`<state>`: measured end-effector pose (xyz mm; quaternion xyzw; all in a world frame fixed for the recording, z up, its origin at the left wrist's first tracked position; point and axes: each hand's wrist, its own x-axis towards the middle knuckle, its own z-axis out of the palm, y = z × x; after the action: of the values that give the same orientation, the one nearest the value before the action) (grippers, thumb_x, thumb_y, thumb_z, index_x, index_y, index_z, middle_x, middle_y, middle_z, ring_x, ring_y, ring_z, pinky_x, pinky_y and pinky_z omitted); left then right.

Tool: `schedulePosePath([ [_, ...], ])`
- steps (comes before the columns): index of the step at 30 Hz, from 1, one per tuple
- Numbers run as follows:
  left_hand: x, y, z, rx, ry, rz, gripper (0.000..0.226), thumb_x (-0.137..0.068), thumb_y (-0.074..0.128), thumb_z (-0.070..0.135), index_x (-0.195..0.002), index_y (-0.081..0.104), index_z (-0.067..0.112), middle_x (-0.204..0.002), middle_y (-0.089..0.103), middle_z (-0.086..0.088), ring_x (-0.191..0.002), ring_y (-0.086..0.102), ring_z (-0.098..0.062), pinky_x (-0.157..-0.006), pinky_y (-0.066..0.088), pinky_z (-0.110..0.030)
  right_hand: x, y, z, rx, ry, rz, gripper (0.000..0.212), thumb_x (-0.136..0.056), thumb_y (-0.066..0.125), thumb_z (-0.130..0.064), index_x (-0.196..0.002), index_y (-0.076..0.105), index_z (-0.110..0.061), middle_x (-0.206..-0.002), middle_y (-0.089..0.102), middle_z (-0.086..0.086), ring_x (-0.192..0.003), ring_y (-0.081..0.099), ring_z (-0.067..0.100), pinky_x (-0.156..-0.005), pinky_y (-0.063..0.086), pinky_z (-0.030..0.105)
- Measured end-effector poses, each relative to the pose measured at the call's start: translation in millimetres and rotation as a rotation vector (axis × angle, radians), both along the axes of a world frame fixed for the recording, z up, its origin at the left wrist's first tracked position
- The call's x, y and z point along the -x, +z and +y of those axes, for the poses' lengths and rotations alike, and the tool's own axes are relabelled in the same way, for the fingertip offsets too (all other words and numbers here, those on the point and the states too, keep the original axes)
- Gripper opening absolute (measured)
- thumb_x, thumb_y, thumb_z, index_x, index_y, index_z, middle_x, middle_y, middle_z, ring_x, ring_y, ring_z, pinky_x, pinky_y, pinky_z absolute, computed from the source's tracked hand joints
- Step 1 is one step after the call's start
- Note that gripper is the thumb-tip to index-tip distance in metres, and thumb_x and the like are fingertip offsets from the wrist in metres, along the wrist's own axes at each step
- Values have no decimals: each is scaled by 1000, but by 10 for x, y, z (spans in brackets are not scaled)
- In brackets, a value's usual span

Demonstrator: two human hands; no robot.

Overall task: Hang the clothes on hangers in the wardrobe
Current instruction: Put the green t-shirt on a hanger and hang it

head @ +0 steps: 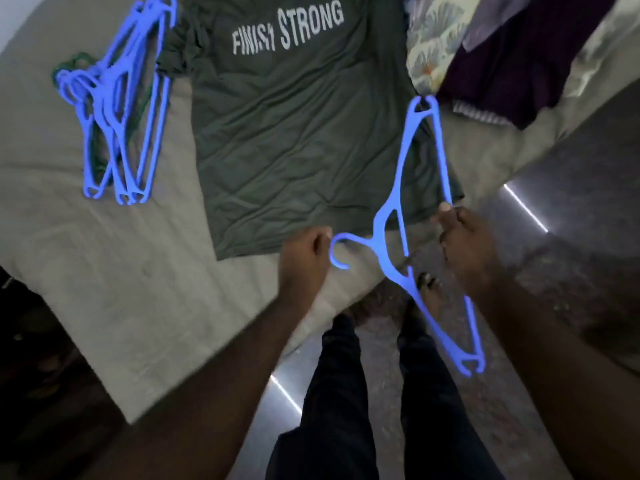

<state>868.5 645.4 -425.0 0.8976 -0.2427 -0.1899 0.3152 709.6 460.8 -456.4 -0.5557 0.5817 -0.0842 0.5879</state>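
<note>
A dark green T-shirt (294, 126) printed "FINISH STRONG" lies flat on the bed (104, 271), its hem toward me. My right hand (460, 237) pinches the bar of a blue plastic hanger (391, 216) held above the shirt's lower right corner, hook pointing left. My left hand (304, 261) is at the shirt's hem beside the hook, its fingers curled on the hem's edge.
A pile of several blue hangers (117, 109) with a green one lies on the bed at the left. More clothes, floral and dark purple (485, 57), are heaped at the top right. My legs and bare feet stand on the glossy floor (554, 202) at the bed's corner.
</note>
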Motion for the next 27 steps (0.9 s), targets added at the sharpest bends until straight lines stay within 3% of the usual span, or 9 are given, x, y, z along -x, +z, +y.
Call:
schedulePosePath([
  [3, -428, -146, -86, -82, 64, -42, 23, -89, 57, 20, -89, 72, 2, -81, 72, -16, -76, 67, -30, -71, 41, -28, 256, -1, 18, 96, 175, 71, 40, -101, 52, -39, -75, 61, -9, -57, 45, 2, -50, 39, 7, -51, 33, 27],
  [7, -632, -276, -265, -208, -364, -17, 25, -83, 70, 25, -101, 71, 8, -95, 68, -14, -85, 65, -31, -78, 51, -36, 485, -16, 130, 145, 293, 154, 44, -97, 54, -41, -84, 66, -1, -54, 50, 3, -48, 45, 8, -56, 37, 31],
  [9, -579, -328, -350, -359, -569, -10, 36, -85, 71, 32, -114, 67, 13, -117, 63, -13, -106, 61, -30, -88, 47, -35, 547, 1, 231, 122, 341, 179, 38, -100, 56, -33, -84, 66, 0, -53, 53, 5, -43, 45, 5, -51, 36, 30],
  [12, -555, -320, -440, -482, -711, -122, 36, -90, 63, 36, -120, 64, 16, -129, 58, -10, -118, 55, -29, -91, 42, -34, 592, 29, 389, 110, 367, 173, 35, -100, 56, -29, -83, 66, 1, -70, 64, 22, -58, 53, 15, -59, 41, 34],
  [14, -563, -278, -456, -436, -667, -131, 29, -91, 55, 30, -108, 70, 12, -115, 64, -14, -108, 60, -33, -85, 45, -39, 595, 40, 488, 106, 386, 166, 35, -100, 56, -27, -80, 64, 1, -71, 64, 24, -59, 54, 20, -61, 42, 34],
  [16, -558, -244, -441, -386, -584, -75, 32, -84, 50, 28, -98, 72, 10, -103, 68, -15, -97, 64, -35, -79, 50, -41, 590, 26, 581, 112, 410, 182, 36, -99, 57, -27, -77, 62, 0, -62, 59, 17, -51, 48, 15, -55, 38, 25],
  [20, -622, -246, -449, -259, -270, 212, 20, -89, 55, 19, -94, 67, 3, -88, 69, -15, -81, 62, -27, -74, 44, -28, 618, -37, 739, 31, 422, 159, 39, -99, 57, -31, -71, 57, -5, -56, 49, 4, -47, 42, 6, -52, 35, 25],
  [23, -694, -198, -492, -190, -183, 194, 13, -92, 53, 5, -97, 62, -4, -81, 58, -11, -78, 52, -19, -70, 33, -22, 568, -97, 813, -81, 374, 148, 42, -98, 59, -34, -75, 60, 1, -57, 50, 8, -51, 43, 11, -55, 35, 30],
  [27, -709, -206, -454, -110, -219, 87, 21, -94, 45, 10, -99, 56, -7, -85, 60, -22, -82, 59, -31, -74, 36, -32, 362, -122, 856, -245, 101, 78, 44, -99, 56, -41, -81, 61, -2, -52, 43, 3, -40, 35, 7, -46, 28, 22],
])
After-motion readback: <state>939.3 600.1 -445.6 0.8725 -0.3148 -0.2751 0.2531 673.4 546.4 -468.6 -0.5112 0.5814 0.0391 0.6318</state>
